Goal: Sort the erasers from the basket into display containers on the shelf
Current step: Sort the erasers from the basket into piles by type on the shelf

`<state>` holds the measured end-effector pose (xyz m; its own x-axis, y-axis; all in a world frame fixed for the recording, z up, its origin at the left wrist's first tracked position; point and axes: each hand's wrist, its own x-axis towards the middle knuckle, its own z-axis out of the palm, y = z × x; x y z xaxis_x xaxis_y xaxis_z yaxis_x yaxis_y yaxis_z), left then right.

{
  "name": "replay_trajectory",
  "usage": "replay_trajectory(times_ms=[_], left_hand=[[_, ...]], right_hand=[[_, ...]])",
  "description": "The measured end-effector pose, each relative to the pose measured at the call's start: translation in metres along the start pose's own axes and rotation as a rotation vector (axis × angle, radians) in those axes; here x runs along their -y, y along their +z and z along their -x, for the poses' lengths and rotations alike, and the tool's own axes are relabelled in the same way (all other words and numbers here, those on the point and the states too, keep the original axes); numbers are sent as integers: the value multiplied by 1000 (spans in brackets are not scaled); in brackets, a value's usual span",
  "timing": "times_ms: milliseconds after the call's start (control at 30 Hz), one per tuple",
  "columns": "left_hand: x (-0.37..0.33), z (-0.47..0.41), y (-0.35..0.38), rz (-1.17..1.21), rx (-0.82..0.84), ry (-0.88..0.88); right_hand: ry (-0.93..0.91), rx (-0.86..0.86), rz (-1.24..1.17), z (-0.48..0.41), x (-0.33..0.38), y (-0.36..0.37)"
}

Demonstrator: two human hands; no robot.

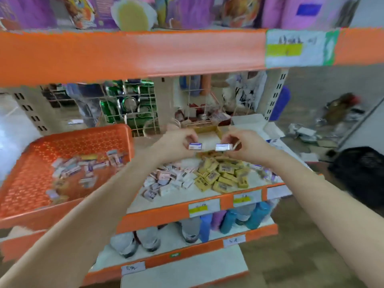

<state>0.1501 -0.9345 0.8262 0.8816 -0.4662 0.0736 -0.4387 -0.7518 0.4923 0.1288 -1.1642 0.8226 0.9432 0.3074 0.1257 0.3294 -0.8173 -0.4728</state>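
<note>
- Eraser: white and purple, pinched between the thumb and curled fingers of the left hand, just above the shelf.
- Second eraser: same kind, pinched in the right hand, near the first but apart from it.
- Count held: two, one per hand.
- One open box sits just behind the hands.
- Two heaps lie on the shelf: yellow pile and pink pile.
- One orange basket at left holds more, too blurred to count.
</note>
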Motion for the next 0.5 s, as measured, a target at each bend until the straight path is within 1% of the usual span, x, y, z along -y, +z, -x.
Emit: replay_trajectory(times_ms=[100,233,367,500], left_hand=[[-26,-14,32,5,76,39],[-47,-24,65,63,131,77],[-70,-37,86,70,83,84],[-97,-61,114,51,25,101]], right_hand=[[89,-49,-19,25,-34,-15],[197,-96,-19,51,-71,-29],[244,-146,26,68,-100,-36],[309,-145,92,89,-127,-28]])
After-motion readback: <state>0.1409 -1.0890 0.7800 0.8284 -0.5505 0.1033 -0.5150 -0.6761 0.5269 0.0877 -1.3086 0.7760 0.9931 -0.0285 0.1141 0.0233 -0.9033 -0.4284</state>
